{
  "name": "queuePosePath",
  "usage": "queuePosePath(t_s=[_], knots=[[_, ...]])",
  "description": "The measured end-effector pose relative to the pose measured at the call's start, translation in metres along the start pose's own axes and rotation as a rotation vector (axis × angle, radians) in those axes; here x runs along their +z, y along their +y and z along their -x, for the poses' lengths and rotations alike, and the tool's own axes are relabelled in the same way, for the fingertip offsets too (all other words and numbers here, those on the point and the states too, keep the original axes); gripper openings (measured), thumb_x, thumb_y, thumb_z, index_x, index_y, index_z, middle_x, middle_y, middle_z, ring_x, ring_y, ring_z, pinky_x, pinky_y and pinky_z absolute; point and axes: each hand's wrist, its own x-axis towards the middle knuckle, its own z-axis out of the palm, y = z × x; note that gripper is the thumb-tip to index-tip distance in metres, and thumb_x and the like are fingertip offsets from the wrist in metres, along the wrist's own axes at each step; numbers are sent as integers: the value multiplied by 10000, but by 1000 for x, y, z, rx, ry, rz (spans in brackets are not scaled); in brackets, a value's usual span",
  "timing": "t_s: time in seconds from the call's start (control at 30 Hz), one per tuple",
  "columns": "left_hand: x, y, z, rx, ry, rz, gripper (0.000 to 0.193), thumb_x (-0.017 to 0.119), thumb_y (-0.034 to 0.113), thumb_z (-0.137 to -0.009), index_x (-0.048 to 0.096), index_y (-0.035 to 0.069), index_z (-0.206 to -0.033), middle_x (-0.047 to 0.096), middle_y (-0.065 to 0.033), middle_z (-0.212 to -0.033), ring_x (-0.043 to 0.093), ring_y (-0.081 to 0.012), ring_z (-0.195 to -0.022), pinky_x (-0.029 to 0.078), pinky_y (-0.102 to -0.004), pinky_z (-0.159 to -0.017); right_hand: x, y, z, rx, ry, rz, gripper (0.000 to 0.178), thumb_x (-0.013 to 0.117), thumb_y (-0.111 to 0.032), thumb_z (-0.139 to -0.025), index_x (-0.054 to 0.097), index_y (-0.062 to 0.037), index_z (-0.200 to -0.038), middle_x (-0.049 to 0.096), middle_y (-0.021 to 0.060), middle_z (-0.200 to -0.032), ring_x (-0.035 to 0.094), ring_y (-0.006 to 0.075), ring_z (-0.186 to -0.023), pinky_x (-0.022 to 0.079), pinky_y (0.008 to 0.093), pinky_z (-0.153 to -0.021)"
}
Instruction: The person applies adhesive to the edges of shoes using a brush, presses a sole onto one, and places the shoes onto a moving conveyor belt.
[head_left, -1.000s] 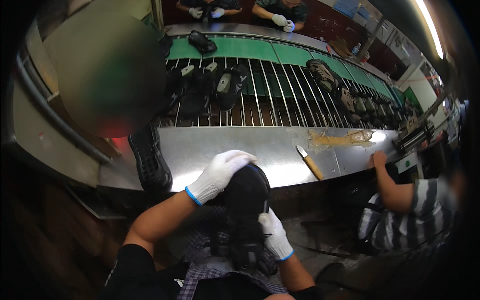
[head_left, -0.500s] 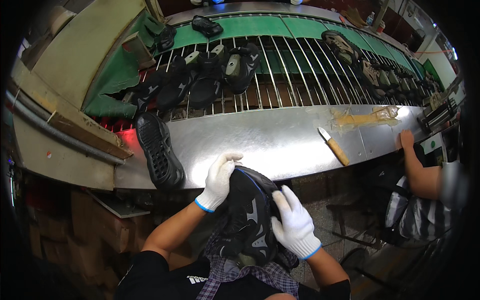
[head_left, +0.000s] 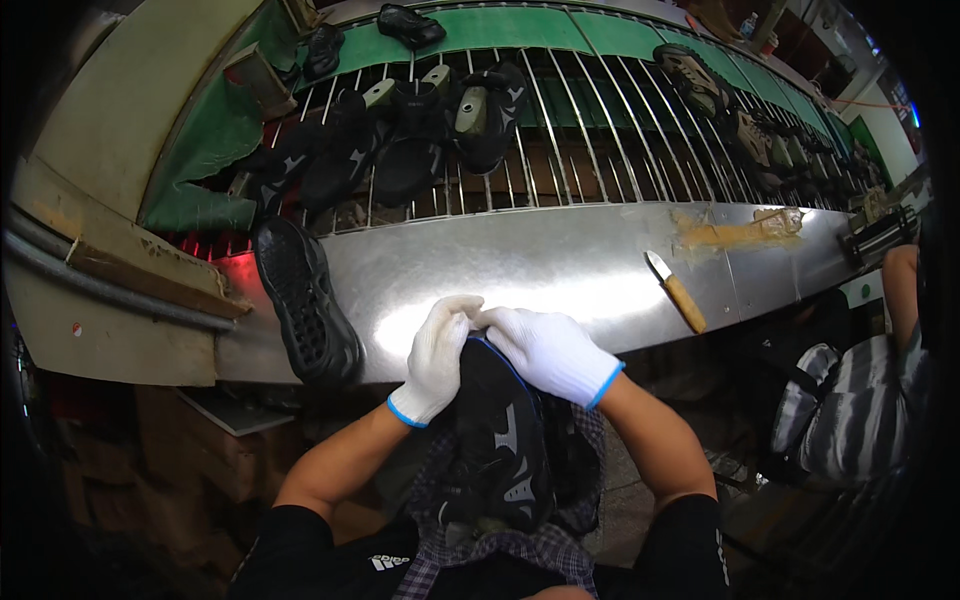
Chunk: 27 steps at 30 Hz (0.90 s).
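Note:
A black shoe (head_left: 490,430) with grey side patterns and a blue line near its toe stands between my forearms, toe toward the metal ledge, its heel end at my plaid apron. My left hand (head_left: 437,358), in a white glove with a blue cuff, is closed around the toe's left side. My right hand (head_left: 552,352), gloved the same way, presses at the toe from the right. The fingertips of both hands meet at the tip, hiding that edge. Left of them, a black shoe sole (head_left: 305,300) lies on the metal ledge (head_left: 450,260).
A knife (head_left: 676,292) with a wooden handle lies on the ledge at right. Several black shoes (head_left: 410,150) rest on the metal-bar rack (head_left: 560,130) beyond, and brown-black shoes (head_left: 695,78) stand farther right. Another person's striped clothing (head_left: 850,400) shows at the right.
My right hand has moved from the shoe's right side up to its toe, beside my left hand. The other person's arm at right has drawn back from the ledge.

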Motion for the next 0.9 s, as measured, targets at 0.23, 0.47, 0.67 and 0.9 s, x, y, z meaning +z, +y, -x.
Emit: queuePosePath(t_s=[0.23,0.47,0.67,0.9], knots=[[-8,-1,2,-53,-10,-20,361,519,147,-1113,615,-60,-1393,714,-133,-1276,665,-191,-1196,513,-338,-1087,-1,-8,-2,-2,-39,-76,311,542,-272,-1111,634,-79,-1337,767,255,-1001,754,455,-937,601,527,-856],[-13,12,-12,-20,-251,-45,322,509,84,-1071,701,-64,-1283,757,-134,-1251,695,-198,-1183,533,-347,-1079,-21,-36,18,145,-98,-56,446,570,-209,-1077,551,-63,-1498,735,240,-1292,748,433,-1103,604,489,-978],[-11,71,-41,118,-651,-611,321,533,83,-969,750,3,-1191,789,-216,-1114,769,-333,-1048,594,-423,-984,-56,-46,69,240,-290,-192,953,713,-217,-933,194,-15,-1706,528,364,-1547,669,530,-1261,567,509,-1088],[16,83,-50,86,-706,-820,278,586,236,-1030,765,60,-1149,790,-168,-902,779,-356,-829,621,-436,-808,-5,-30,124,195,5,-126,941,712,-171,-881,252,-1,-1685,561,315,-1452,715,492,-1115,629,505,-929]])
